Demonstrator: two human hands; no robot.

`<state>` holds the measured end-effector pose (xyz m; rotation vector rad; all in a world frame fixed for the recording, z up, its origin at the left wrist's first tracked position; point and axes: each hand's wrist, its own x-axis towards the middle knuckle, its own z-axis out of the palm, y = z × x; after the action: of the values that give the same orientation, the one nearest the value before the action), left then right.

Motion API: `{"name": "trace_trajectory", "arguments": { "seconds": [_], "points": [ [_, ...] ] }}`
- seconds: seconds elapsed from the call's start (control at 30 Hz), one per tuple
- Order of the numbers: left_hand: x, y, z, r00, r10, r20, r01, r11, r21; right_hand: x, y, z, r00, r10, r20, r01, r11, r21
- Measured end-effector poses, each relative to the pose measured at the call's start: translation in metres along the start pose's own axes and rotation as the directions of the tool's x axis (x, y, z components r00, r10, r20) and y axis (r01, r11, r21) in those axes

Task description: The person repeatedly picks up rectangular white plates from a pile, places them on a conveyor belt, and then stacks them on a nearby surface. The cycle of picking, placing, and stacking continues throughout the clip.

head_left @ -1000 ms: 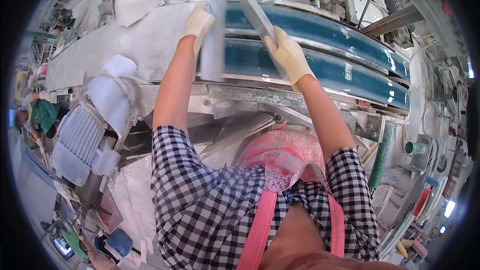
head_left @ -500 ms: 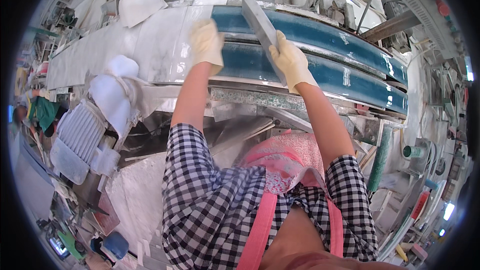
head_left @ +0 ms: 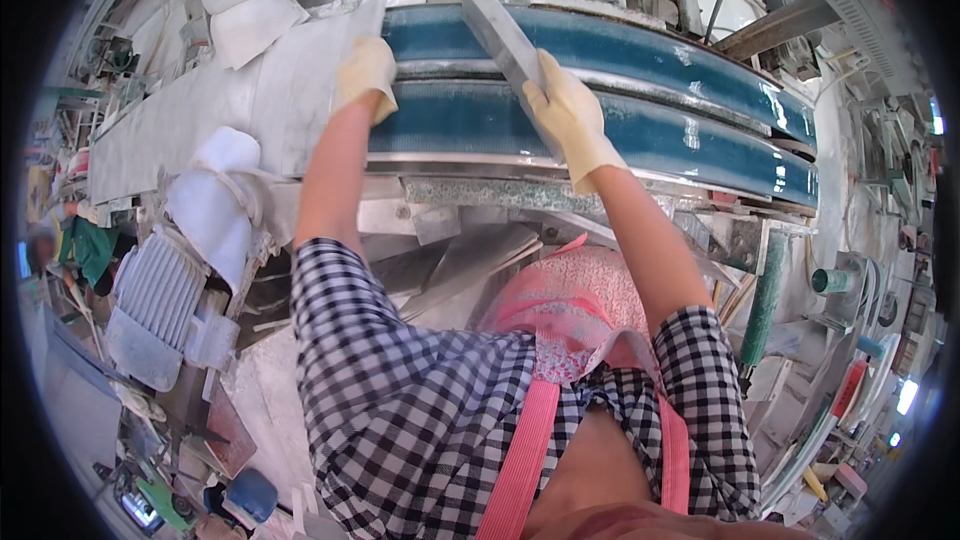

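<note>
Both my hands wear cream rubber gloves. My left hand [head_left: 367, 78] is closed at the near-right edge of a pale grey-white flat slab [head_left: 315, 75] lying on the line; its fingertips are partly hidden. My right hand [head_left: 573, 118] grips a long, narrow grey bar [head_left: 505, 35], thumb on its left side and fingers along the right. The bar slants across two blue conveyor belts [head_left: 440, 115], its far end near the line's back edge. Whether it rests on the belts cannot be made out.
A dusty ribbed motor [head_left: 165, 275] sits at the left, beside a white wrapped part [head_left: 215, 185]. White covers [head_left: 255, 25] stand behind the slabs. A green pipe [head_left: 765, 305] hangs at the right, under the frame. Another person in green [head_left: 85, 245] is at far left.
My left hand has moved left and now sits on the slab's edge, no longer blurred. My right hand still holds the bar, which has shifted slightly left in the picture as the view moved.
</note>
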<state>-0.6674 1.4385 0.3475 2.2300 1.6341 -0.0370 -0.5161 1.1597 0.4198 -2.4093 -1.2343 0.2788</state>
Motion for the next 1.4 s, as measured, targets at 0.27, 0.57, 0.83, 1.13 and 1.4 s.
{"name": "trace_trajectory", "arguments": {
  "seconds": [0.27,0.57,0.83,1.13,1.4],
  "points": [
    [-0.093,0.033,-0.029,0.533,0.777,-0.336,-0.802,0.590,0.093,0.004,-0.001,-0.006,0.999,-0.045,-0.014,0.045,0.999,0.004],
    [-0.089,0.053,-0.012,0.900,0.436,-0.027,-0.261,0.488,-0.833,0.002,-0.002,-0.015,0.997,-0.026,0.067,0.027,0.999,-0.017],
    [-0.018,-0.070,-0.020,0.962,-0.025,-0.273,0.087,0.972,0.217,0.003,0.004,-0.009,1.000,-0.006,0.025,0.008,0.998,-0.058],
    [0.028,-0.072,-0.021,0.998,-0.048,0.031,0.040,0.975,0.219,0.000,0.008,-0.016,1.000,-0.021,-0.005,0.020,1.000,-0.022],
    [0.000,-0.065,-0.069,0.997,-0.006,-0.072,-0.014,0.962,-0.274,0.000,0.000,-0.028,1.000,0.007,0.018,-0.007,1.000,0.007]
  ]
}}
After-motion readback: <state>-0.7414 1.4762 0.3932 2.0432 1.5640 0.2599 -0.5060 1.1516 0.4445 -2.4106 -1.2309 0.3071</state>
